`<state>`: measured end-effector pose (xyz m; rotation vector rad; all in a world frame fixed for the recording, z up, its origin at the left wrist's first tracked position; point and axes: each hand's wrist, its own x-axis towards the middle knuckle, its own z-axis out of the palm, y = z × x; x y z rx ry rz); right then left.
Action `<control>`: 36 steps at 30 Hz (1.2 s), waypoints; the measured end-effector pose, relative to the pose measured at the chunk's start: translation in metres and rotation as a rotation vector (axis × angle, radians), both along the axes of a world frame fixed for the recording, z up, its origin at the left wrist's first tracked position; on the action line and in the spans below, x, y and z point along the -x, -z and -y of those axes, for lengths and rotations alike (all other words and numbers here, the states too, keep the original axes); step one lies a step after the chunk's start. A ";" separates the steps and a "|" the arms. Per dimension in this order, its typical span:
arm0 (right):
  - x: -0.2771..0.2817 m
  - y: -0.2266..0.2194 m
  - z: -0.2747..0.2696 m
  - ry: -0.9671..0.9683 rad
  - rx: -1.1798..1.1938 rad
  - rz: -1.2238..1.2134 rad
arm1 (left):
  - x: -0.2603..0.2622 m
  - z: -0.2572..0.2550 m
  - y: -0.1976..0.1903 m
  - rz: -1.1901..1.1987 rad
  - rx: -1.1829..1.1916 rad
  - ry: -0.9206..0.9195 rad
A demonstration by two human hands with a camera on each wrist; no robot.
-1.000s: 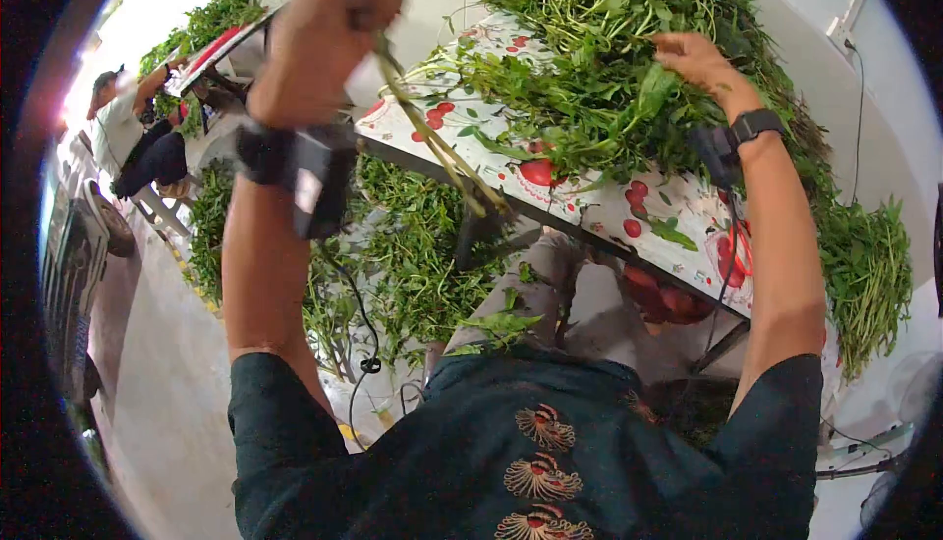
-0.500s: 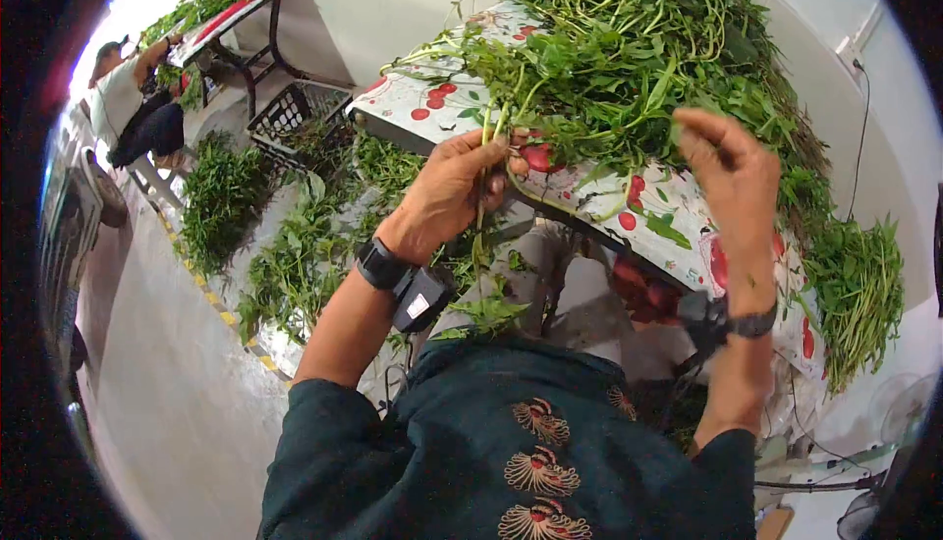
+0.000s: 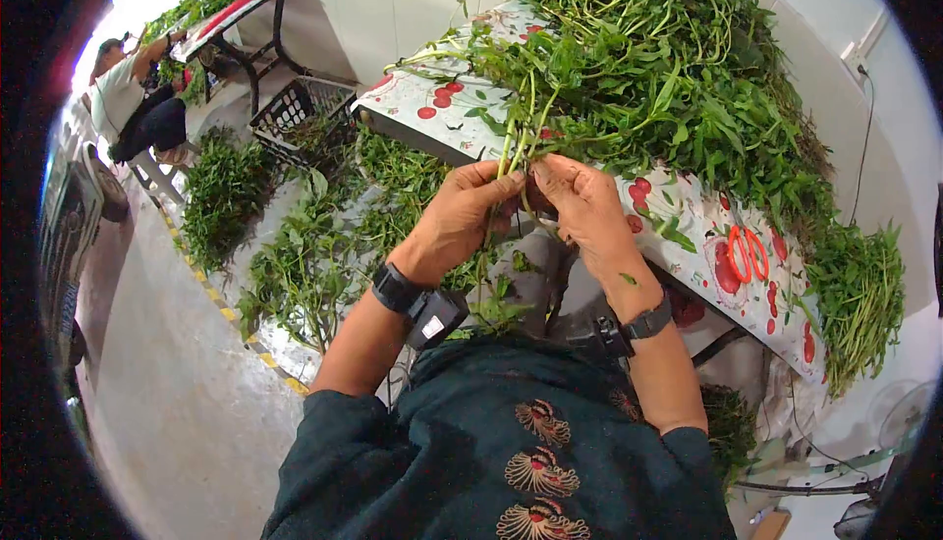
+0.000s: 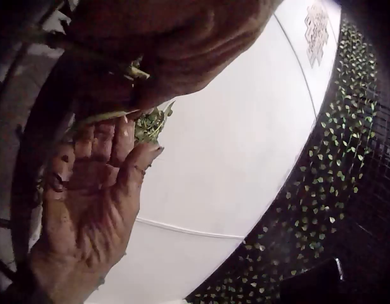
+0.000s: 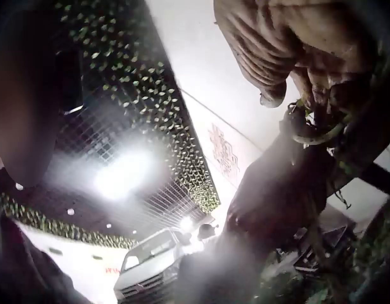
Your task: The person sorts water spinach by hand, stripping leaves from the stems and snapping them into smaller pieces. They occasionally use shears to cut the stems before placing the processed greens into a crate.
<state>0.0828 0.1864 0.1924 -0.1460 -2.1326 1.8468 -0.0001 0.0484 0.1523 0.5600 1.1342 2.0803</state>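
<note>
A: What do the hands hold?

B: The left hand and the right hand meet at the edge of the surface. Both have their fingers curled around the bunch of green stems, near its lower ends.

A: Where is the bunch?

B: It rises from the two grips and leans against the big pile of greens on the surface. More greens lie on the floor.
</note>
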 end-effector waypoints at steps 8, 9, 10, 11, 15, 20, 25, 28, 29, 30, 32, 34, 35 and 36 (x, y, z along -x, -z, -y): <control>0.011 0.011 -0.001 0.042 0.136 0.005 | -0.016 0.001 0.005 -0.260 0.157 -0.088; 0.012 0.013 -0.004 0.057 0.101 -0.008 | -0.019 0.003 0.002 -0.213 0.157 -0.097; 0.012 0.015 -0.007 0.073 0.067 -0.022 | -0.021 0.003 0.000 -0.166 0.157 -0.106; 0.012 0.015 -0.011 0.073 0.066 -0.021 | -0.020 0.003 0.002 -0.165 0.157 -0.106; 0.012 -0.005 -0.027 0.028 0.328 -0.039 | -0.012 0.007 0.001 -0.034 0.050 -0.095; 0.000 -0.050 -0.061 0.034 0.162 -0.173 | 0.014 -0.015 -0.045 -0.145 -0.116 -0.110; -0.010 -0.084 -0.073 0.086 0.089 -0.281 | 0.032 -0.085 -0.075 -0.216 -0.144 -0.242; -0.015 -0.083 -0.079 0.026 0.041 -0.196 | 0.043 -0.101 -0.021 -1.199 0.559 -0.744; -0.016 -0.081 -0.079 0.033 0.046 -0.200 | 0.029 -0.093 -0.015 -1.351 0.731 -0.928; -0.016 -0.079 -0.078 0.017 0.033 -0.171 | 0.023 -0.084 -0.021 -1.356 0.732 -0.922; -0.013 -0.072 -0.080 -0.015 0.011 -0.142 | 0.019 -0.058 -0.036 -1.216 1.065 -0.556; -0.011 -0.074 -0.077 -0.034 0.006 -0.122 | 0.027 -0.045 -0.027 -1.177 0.921 -0.684; -0.010 -0.075 -0.075 -0.048 -0.004 -0.107 | 0.031 -0.040 -0.022 -1.136 0.765 -0.808; -0.008 -0.074 -0.073 -0.043 -0.002 -0.108 | 0.033 -0.037 -0.020 -1.086 0.606 -0.922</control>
